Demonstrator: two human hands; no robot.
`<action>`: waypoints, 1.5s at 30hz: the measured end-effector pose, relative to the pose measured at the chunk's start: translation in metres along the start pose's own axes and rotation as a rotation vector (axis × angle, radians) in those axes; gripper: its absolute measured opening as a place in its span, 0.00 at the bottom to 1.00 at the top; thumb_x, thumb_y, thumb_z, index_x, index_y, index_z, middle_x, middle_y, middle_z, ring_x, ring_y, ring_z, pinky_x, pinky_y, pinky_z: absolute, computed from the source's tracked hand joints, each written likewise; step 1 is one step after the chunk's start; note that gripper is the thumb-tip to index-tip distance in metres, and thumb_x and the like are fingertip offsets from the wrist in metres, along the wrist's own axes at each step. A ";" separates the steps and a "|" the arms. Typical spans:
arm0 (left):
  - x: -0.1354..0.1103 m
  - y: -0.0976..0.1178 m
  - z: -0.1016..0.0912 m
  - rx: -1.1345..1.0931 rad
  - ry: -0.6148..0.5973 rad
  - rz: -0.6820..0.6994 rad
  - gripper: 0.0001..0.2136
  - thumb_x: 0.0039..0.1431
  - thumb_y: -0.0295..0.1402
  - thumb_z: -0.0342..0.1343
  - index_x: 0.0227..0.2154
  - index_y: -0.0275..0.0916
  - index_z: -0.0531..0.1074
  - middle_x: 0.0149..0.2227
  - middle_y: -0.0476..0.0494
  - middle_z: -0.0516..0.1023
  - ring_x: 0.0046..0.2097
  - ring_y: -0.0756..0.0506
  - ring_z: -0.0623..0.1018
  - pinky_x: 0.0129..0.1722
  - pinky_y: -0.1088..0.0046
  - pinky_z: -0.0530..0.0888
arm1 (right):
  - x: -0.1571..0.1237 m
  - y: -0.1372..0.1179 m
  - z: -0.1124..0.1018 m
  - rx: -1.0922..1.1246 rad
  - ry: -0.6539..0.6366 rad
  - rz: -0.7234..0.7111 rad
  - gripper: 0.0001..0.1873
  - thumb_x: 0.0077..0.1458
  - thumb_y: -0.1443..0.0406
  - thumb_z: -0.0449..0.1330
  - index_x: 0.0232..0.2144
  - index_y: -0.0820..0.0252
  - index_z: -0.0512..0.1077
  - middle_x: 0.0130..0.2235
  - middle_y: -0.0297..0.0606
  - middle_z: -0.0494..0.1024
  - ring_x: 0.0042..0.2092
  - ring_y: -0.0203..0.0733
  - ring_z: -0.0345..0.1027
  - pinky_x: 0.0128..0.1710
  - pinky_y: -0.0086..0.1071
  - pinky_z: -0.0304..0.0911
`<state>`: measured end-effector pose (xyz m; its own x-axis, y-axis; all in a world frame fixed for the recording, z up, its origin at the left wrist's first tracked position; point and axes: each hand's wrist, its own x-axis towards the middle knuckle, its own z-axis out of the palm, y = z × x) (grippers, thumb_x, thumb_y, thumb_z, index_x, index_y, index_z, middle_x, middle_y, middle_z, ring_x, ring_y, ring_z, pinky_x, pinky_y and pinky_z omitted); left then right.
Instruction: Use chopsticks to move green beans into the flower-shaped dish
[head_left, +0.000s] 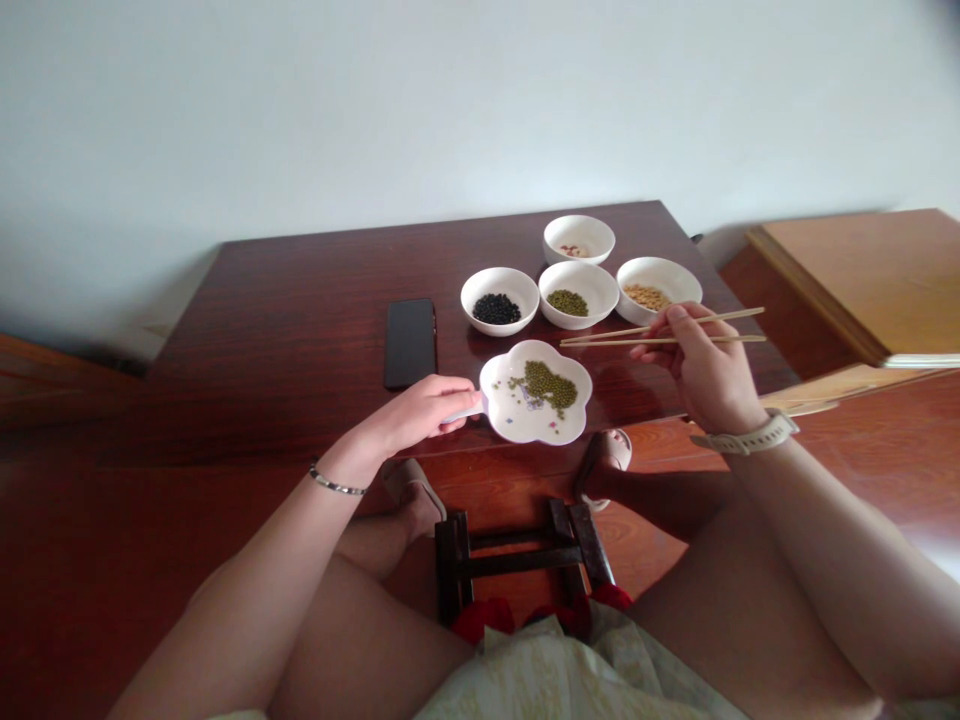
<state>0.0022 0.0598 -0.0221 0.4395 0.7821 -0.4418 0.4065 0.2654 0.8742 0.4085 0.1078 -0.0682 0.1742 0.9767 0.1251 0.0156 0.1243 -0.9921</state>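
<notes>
Our left hand [431, 408] grips the flower-shaped dish [536, 430] by its short handle [465, 411], probably because that steadies it while leaving the scalloped hollow uncovered. The dish is by the desk's near edge, in front of the bowls; we cannot tell whether it rests on the desk [315, 340] or hangs just above it. Mung beans [551, 385] lie clustered inside, a few scattered leftward.

Four white bowls stand close together beyond it, likely so that all are within reach: one with black beans [496, 309], one with more mung beans, one with what look like soybeans [646, 297], and a rear one with reddish and pale bits. The smartphone [410, 343] lies apart, to the left.

Our left fingers are closed around the handle. Our right hand [705, 360] has its fingers curled on the wooden chopsticks [600, 342], held well back from the tips, presumably for reach. The tips sit slightly apart near the dish's far right rim, and we see nothing between them.
</notes>
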 end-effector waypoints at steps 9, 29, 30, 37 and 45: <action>0.000 -0.003 -0.002 0.001 0.002 0.004 0.21 0.82 0.47 0.67 0.33 0.43 0.70 0.30 0.52 0.68 0.32 0.48 0.63 0.35 0.68 0.57 | 0.001 -0.005 -0.002 0.097 0.020 -0.011 0.23 0.71 0.43 0.85 0.38 0.49 0.84 0.39 0.39 0.84 0.34 0.46 0.85 0.28 0.36 0.80; 0.027 0.011 0.008 -0.038 -0.006 0.060 0.19 0.80 0.46 0.67 0.34 0.42 0.73 0.30 0.53 0.67 0.32 0.49 0.62 0.32 0.70 0.55 | 0.006 -0.038 -0.006 0.134 -0.077 0.131 0.17 0.75 0.51 0.82 0.38 0.53 0.86 0.38 0.38 0.84 0.32 0.37 0.78 0.27 0.31 0.71; 0.028 0.012 0.008 -0.034 -0.010 0.058 0.19 0.81 0.46 0.67 0.35 0.42 0.74 0.30 0.52 0.68 0.31 0.49 0.62 0.32 0.70 0.56 | 0.003 -0.038 -0.007 0.123 -0.092 0.155 0.19 0.76 0.50 0.82 0.38 0.53 0.86 0.38 0.38 0.84 0.32 0.37 0.78 0.27 0.29 0.72; 0.041 0.015 0.007 -0.057 -0.088 0.053 0.18 0.83 0.46 0.67 0.36 0.42 0.74 0.30 0.52 0.71 0.30 0.50 0.65 0.31 0.71 0.59 | 0.004 -0.038 -0.005 0.055 -0.152 0.215 0.21 0.77 0.48 0.81 0.37 0.54 0.87 0.40 0.40 0.87 0.31 0.37 0.78 0.28 0.29 0.76; 0.056 0.017 -0.003 -0.070 -0.181 0.009 0.17 0.87 0.44 0.63 0.40 0.40 0.75 0.34 0.50 0.77 0.30 0.52 0.68 0.28 0.75 0.62 | 0.007 -0.036 -0.003 0.040 -0.140 0.192 0.23 0.73 0.47 0.85 0.35 0.54 0.87 0.36 0.37 0.85 0.31 0.35 0.80 0.30 0.23 0.78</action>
<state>0.0315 0.1093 -0.0311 0.5824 0.6717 -0.4578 0.3484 0.3026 0.8872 0.4124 0.1097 -0.0315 0.0320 0.9975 -0.0633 -0.0437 -0.0618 -0.9971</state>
